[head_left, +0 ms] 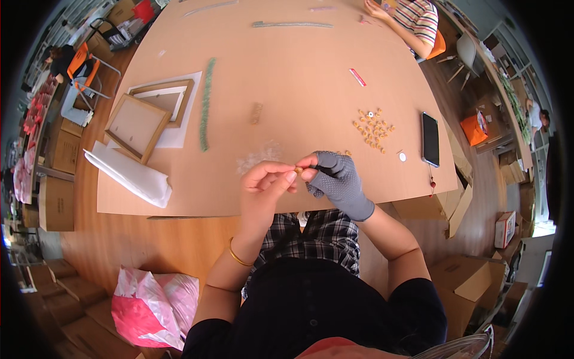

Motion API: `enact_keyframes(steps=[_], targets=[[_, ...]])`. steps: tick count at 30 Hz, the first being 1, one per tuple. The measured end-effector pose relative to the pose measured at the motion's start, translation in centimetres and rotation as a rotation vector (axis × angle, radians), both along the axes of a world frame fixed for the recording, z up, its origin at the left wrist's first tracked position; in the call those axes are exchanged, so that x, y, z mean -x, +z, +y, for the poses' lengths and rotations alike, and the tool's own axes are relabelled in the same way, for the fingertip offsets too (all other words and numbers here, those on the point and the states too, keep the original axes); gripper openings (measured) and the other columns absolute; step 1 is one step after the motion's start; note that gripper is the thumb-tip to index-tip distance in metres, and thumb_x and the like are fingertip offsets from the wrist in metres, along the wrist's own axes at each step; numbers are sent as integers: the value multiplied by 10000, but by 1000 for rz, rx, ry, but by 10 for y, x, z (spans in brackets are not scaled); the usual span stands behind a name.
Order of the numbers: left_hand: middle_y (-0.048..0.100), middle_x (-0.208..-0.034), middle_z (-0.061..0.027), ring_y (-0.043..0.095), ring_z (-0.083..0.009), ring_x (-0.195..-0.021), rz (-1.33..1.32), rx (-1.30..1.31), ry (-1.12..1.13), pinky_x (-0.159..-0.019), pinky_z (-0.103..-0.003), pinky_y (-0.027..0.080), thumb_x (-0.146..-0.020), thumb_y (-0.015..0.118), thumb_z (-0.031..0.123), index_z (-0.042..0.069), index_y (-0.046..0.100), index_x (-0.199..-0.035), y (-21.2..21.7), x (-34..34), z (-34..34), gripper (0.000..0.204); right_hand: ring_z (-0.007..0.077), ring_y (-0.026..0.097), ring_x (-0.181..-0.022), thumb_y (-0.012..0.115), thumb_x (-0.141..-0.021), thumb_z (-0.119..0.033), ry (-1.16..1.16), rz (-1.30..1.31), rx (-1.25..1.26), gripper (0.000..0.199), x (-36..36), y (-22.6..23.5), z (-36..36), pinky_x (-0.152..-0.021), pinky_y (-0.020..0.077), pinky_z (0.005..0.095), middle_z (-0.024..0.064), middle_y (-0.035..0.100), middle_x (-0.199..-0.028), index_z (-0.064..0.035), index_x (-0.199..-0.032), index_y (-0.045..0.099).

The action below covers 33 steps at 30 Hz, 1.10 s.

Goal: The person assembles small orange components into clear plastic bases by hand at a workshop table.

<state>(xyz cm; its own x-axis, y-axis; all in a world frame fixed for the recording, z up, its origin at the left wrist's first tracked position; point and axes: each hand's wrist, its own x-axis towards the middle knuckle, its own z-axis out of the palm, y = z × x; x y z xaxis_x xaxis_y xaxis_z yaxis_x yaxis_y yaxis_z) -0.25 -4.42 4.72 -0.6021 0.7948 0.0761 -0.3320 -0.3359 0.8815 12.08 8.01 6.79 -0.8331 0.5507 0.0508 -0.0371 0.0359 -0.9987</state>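
Observation:
Close together above the near part of the table, my left hand [268, 179] and my right hand [338, 182] meet at the fingertips. Between them they pinch a small golden-tan round piece [299, 170], too small to make out fully. My right hand wears a grey dotted glove with bare fingertips; a gold bangle circles my left wrist. To the right lies a loose cluster of similar small tan pieces [373, 133], a white disc among them. Crumpled clear plastic [258, 157] sits just beyond my left hand, and a tan clump [256, 113] lies farther off.
Two wooden frames [139, 127] and folded white sheets [131, 176] lie at left, beside a green strip [207, 105]. At right are a phone [430, 139] and a red-and-white strip [357, 77]. Another person's arm [406, 33] rests at the far right. Cardboard boxes [466, 281] stand around.

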Motion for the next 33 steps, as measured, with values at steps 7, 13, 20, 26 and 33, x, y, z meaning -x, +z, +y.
enact_keyframes(steps=[7, 13, 20, 26, 33], targets=[[683, -883, -83, 651, -186, -782, 847, 20, 343, -664, -315, 517, -812, 756, -28, 22, 717, -937, 10, 5, -6, 139, 81, 569, -639, 669, -947, -151, 106, 44, 469, 172, 1, -3, -3, -546, 438, 226, 26, 634, -791, -7, -1040, 679], [667, -838, -78, 637, -208, -743, 1166, -31, 410, -633, -320, 500, -734, 776, -76, 17, 726, -917, 23, 10, -9, 212, 80, 573, -644, 668, -946, -144, 119, 43, 595, 151, 3, -5, -7, -545, 438, 228, 19, 646, -798, -27, -1042, 671], [636, -794, -53, 619, -233, -678, 1375, -25, 495, -596, -336, 481, -697, 779, -22, 59, 674, -847, 21, 17, -6, 200, 64, 575, -661, 674, -950, -137, 93, 66, 719, 177, 5, -4, -13, -585, 456, 216, 13, 650, -817, -9, -1073, 681], [610, -807, -49, 608, -229, -668, 1367, -29, 471, -590, -333, 481, -688, 755, 4, 74, 618, -806, 13, 18, -2, 194, 68, 597, -740, 641, -975, -142, 133, 79, 646, 185, 6, -4, -11, -636, 481, 217, 7, 653, -848, -11, -1098, 682], [625, -826, -56, 610, -254, -732, 1157, 35, 405, -635, -358, 492, -691, 730, -3, 75, 608, -807, -10, 20, -13, 185, 81, 632, -750, 601, -1003, -148, -8, 163, 584, 184, 25, -22, 16, -651, 501, 215, 29, 686, -896, -14, -1101, 680]])
